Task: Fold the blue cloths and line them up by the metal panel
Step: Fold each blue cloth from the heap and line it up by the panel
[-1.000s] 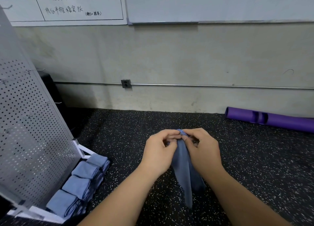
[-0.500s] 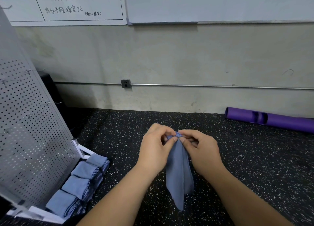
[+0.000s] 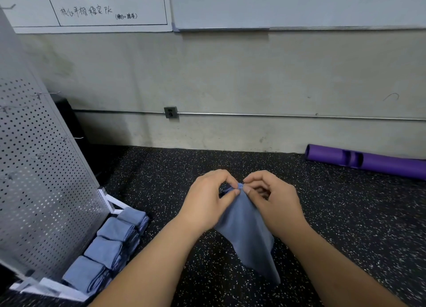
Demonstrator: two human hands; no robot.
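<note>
A blue cloth (image 3: 249,233) hangs in the air in front of me, pinched at its top corner by both hands. My left hand (image 3: 207,200) grips it from the left and my right hand (image 3: 274,200) from the right, fingertips almost touching. The cloth spreads into a wide fan below, its tip pointing down to the right. Several folded blue cloths (image 3: 110,244) lie in a row on the floor along the foot of the perforated metal panel (image 3: 39,180) at the left.
A purple foam tube (image 3: 368,161) lies by the wall at the right. The black speckled floor (image 3: 161,175) stretches to a concrete wall with a metal conduit and outlet box (image 3: 170,112). Whiteboards hang above. The panel's white base frame (image 3: 110,203) juts out.
The cloth has opened out from a narrow hanging strip into a wider fan, and its lower tip has swung to the right. Both hands stayed pinched on its top.
</note>
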